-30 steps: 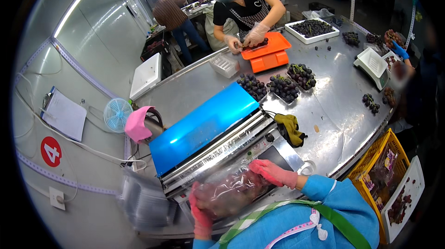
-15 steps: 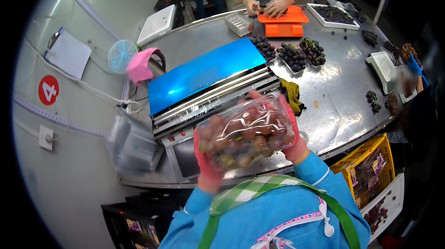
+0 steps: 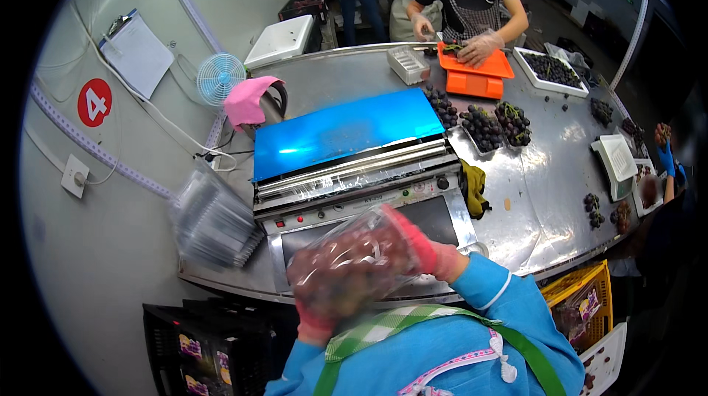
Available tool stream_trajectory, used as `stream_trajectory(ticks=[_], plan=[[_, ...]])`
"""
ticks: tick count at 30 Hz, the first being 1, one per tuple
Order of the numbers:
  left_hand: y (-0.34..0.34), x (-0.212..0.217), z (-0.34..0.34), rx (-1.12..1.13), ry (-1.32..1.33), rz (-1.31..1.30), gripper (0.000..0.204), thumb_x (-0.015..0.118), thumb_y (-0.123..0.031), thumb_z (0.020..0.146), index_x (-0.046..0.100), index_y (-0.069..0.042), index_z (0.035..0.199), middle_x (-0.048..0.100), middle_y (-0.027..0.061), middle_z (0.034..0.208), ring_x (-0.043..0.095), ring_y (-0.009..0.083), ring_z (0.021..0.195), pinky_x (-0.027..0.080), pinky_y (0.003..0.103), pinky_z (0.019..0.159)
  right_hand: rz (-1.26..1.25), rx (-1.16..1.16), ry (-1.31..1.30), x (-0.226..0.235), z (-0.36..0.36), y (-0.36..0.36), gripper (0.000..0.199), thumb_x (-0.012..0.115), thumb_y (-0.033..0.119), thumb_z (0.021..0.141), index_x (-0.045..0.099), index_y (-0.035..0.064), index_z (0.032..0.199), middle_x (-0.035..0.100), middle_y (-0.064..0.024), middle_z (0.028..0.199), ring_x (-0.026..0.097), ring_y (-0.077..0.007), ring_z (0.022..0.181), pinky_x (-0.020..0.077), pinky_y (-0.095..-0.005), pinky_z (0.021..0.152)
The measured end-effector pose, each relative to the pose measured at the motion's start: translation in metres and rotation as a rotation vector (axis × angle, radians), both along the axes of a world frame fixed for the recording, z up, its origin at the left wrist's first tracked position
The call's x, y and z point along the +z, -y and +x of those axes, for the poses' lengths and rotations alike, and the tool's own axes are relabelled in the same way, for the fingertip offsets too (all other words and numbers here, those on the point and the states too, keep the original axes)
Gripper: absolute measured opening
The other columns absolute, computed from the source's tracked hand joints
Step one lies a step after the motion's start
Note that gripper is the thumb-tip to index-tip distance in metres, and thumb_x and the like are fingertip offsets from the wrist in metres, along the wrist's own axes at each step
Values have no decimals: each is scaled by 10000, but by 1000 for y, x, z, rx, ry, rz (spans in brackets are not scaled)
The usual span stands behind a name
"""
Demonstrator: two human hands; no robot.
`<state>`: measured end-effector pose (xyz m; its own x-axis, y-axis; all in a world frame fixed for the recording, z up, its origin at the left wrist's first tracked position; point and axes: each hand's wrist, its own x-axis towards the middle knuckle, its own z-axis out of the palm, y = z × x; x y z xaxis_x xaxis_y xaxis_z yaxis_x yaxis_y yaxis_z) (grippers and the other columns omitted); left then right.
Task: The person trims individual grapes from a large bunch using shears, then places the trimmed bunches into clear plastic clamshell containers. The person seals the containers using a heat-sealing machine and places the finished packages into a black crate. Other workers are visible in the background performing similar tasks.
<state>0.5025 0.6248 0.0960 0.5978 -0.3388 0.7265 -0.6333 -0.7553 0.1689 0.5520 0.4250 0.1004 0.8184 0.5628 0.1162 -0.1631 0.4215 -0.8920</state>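
A clear film-wrapped pack of reddish grapes (image 3: 352, 262), smeared by motion, is tilted between my two pink-gloved hands in front of the film wrapping machine (image 3: 346, 134). My right hand (image 3: 422, 245) grips its right end, fingers along the film. At the lower left my left hand (image 3: 316, 321) supports the other end; the pack hides most of its fingers. Behind the pack lies the machine's dark plate (image 3: 435, 220), partly covered. The blue lid of the machine is down, with rollers and film in front of it.
Nested clear trays (image 3: 214, 215) stand left of the machine, beside a pink cloth (image 3: 248, 101) and small fan (image 3: 220, 79). Grape punnets (image 3: 483, 129) and a dark yellow cloth (image 3: 476, 188) lie right. Across the table, a co-worker handles grapes on an orange scale (image 3: 476, 75).
The wrapped pack has come down and left toward me, its right end tilting up. My right hand has shifted left with it. The view has tipped up, showing more of the co-worker.
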Motion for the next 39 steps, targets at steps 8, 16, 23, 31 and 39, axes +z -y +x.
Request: stream_trajectory(ticks=[8,16,23,31,39], plan=[[-68,-21,-61,260,-24,-176,323,672,-335,816,635,-152,1080,642,17,1020,615,245,972,479,440,851,-570,155,358,18,75,-100,274,477,305,986,619,87,1069,543,14,715,473,-79,621,430,-258,573],[-112,-43,-105,489,-53,-295,317,661,-344,821,632,-155,1074,643,18,1007,616,240,951,480,444,846,-545,-176,1283,-16,146,-282,204,512,157,920,619,68,1070,627,-149,998,610,-331,844,483,-413,771],[-149,-48,-102,527,-83,-340,314,651,-353,826,628,-156,1069,643,20,996,617,235,933,480,447,842,-1064,390,1312,-21,179,-364,300,466,311,887,654,123,1026,667,-126,1001,614,-313,996,468,-399,872],[-165,-48,-90,533,-159,-398,310,639,-363,831,624,-159,1063,644,21,984,618,229,912,480,450,837,-1210,440,1031,-1,182,-374,244,523,309,800,690,136,843,690,-40,807,654,-234,837,479,-362,754],[-170,-46,-83,513,-173,-410,307,628,-372,836,620,-161,1058,646,23,971,619,224,892,480,454,832,-1229,489,1096,-4,192,-385,161,611,252,681,703,141,752,677,-61,733,652,-250,759,484,-388,673]])
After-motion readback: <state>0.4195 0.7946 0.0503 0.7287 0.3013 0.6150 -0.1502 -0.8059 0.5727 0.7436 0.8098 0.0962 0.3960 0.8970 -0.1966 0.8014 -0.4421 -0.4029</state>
